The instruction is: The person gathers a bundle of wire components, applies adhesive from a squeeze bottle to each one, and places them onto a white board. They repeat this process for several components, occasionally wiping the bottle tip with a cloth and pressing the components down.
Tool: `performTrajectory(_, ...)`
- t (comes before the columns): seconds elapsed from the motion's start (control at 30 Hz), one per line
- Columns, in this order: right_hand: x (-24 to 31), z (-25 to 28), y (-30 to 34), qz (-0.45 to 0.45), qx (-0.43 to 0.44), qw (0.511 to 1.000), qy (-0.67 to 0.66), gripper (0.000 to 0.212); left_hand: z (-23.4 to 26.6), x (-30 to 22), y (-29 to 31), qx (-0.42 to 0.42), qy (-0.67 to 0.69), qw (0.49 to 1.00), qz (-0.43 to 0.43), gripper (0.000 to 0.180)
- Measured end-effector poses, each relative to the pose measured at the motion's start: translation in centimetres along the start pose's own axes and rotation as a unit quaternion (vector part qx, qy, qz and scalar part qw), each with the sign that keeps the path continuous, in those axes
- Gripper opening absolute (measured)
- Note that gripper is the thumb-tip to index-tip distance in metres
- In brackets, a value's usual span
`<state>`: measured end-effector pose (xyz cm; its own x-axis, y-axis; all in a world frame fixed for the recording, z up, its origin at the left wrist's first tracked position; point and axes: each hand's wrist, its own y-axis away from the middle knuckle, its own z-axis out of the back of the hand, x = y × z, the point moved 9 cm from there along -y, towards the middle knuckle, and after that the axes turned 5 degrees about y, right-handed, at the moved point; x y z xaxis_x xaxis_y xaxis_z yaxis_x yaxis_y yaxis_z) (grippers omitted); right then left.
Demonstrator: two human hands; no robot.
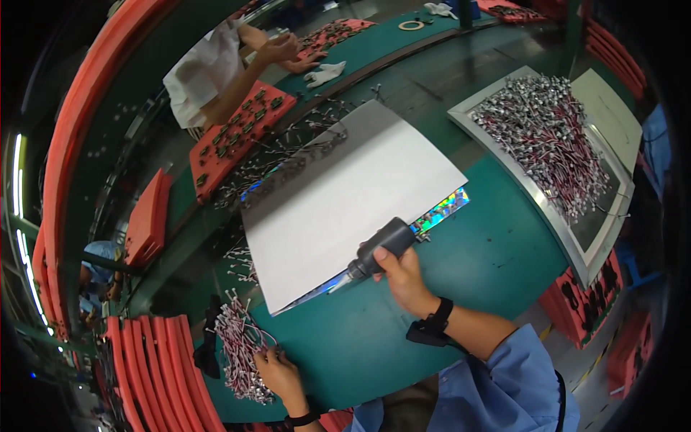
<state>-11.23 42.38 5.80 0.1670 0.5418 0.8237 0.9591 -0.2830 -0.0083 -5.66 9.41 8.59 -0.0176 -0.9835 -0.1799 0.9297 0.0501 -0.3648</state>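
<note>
My right hand (400, 277) is wrapped round a dark grey squeeze bottle (385, 248), tilted so that its pale pointed nozzle aims down and left. The bottle is over the near edge of a large white sheet (353, 191), with shiny holographic material (445, 207) showing from under it. My left hand (278, 371) has its fingers curled in at the right side of a pile of short red and white wire leads (241, 345). What its fingertips hold, if anything, is hidden. More leads (309, 137) stick out along the sheet's far left edge.
A metal-framed tray (586, 241) heaped with wire leads (536, 129) stands at the right of the green table (497, 252). Red foam slabs (155, 367) are stacked at the lower left. Across from me, a person in white (209, 72) works near a red board of small parts (241, 133).
</note>
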Motion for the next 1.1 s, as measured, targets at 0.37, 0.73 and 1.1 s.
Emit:
performTrajectory(0.37,0.4,1.3,-0.8,0.022,-0.046,0.997,0.056,0.024,0.2,1.9,-1.2,0.003,0.033,0.998,0.05,0.019)
performTrajectory(0.73,1.2,-1.5,-0.1,0.066,-0.001,0.996,0.052,0.042,3.8,3.8,-0.4,-0.034,0.089,0.992,0.079,0.013)
performTrajectory(1.1,1.1,-3.9,0.9,0.079,0.033,0.994,0.073,0.051,-0.3,1.3,-2.6,0.043,0.031,0.997,-0.054,0.014)
